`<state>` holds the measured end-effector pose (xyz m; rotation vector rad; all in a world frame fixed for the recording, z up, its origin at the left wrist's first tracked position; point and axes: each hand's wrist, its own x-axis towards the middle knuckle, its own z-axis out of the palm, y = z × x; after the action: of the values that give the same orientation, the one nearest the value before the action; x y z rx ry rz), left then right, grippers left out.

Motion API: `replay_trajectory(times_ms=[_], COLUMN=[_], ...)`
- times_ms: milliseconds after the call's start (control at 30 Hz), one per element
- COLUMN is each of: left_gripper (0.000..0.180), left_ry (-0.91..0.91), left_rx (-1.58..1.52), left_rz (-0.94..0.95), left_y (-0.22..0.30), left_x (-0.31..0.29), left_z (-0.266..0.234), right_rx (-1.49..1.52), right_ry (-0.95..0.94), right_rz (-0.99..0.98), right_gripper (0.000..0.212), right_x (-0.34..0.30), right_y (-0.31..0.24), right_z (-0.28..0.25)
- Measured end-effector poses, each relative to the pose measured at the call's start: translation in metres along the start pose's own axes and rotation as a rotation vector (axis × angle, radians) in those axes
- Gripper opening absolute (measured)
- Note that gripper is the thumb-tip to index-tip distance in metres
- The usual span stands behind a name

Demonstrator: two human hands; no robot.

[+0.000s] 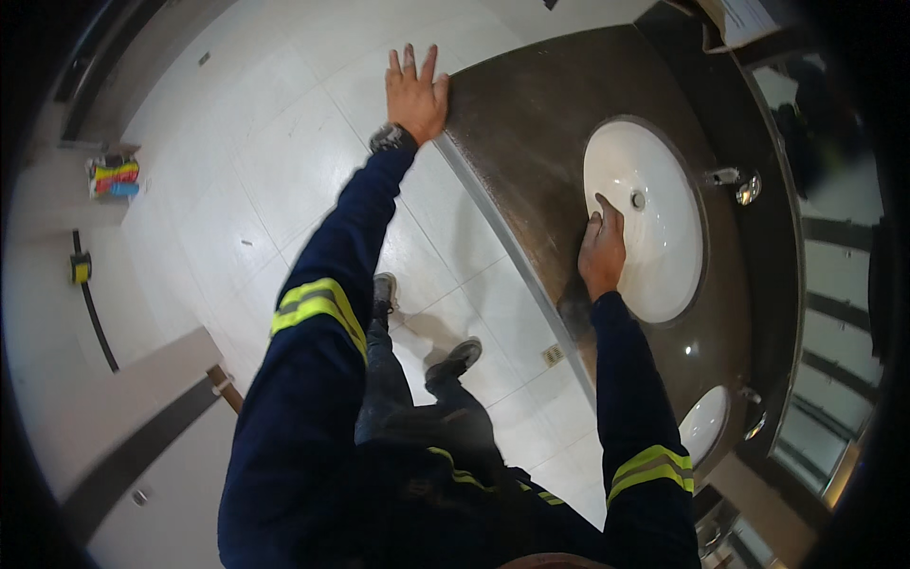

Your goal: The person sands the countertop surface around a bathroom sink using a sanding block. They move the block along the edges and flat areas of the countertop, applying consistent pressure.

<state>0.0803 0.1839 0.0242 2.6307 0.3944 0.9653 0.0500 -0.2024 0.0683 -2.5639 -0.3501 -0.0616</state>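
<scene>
My left hand [417, 100] is stretched out at the far left corner of a dark brown countertop [531, 104]. Its fingers are spread and nothing is in them; whether the palm touches the counter edge I cannot tell. Over the near-left rim of a white oval sink [664, 237] is my right hand [603, 254], empty, with its fingers extended toward the drain [638, 200]. A chrome faucet [725, 177] stands on the right of this basin. Both sleeves are dark blue with yellow reflective bands.
A second white sink [703, 427] with its own faucet [755, 417] lies nearer along the counter. A mirror [834, 313] runs along the right. Colourful packages [114, 177] and a yellow-and-black object [81, 267] are at the left. Pale tiles [256, 161] cover the floor.
</scene>
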Motion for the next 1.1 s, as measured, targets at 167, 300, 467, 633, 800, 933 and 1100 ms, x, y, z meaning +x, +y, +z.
replay_trajectory(times_ms=[167,300,467,633,800,933,1100], left_gripper=[0.054,0.051,0.03,0.035,0.031,0.028,0.032], left_ry=[0.078,0.014,-0.307,-0.656,-0.526,-0.514,-0.442], left_rx=[-0.425,-0.668,-0.992,-1.12,-1.183,-1.218,-1.259], left_rz=[-0.149,-0.35,-0.622,-1.014,-1.177,-1.032,-0.96], left_y=[0.002,-0.006,-0.106,-0.126,-0.136,-0.106,-0.057], left_x=[0.002,-0.002,-0.059,-0.138,-0.14,-0.148,-0.123], left_z=[0.019,0.009,-0.017,-0.124,-0.18,-0.186,-0.216], right_rx=[-0.08,-0.183,-0.279,-0.286,0.654,0.483,0.503], right_ry=[0.075,0.124,0.251,0.28,-0.247,-0.075,-0.142], right_rz=[0.02,0.127,0.112,0.074,0.252,0.169,0.062], right_gripper=[0.034,0.035,0.036,0.052,0.081,0.045,0.034], right_x=[-0.004,-0.001,0.009,-0.065,-0.224,-0.246,-0.233], right_y=[-0.001,-0.003,-0.013,-0.06,-0.301,-0.333,-0.31], right_z=[-0.004,-0.005,-0.004,0.051,0.13,0.167,0.088])
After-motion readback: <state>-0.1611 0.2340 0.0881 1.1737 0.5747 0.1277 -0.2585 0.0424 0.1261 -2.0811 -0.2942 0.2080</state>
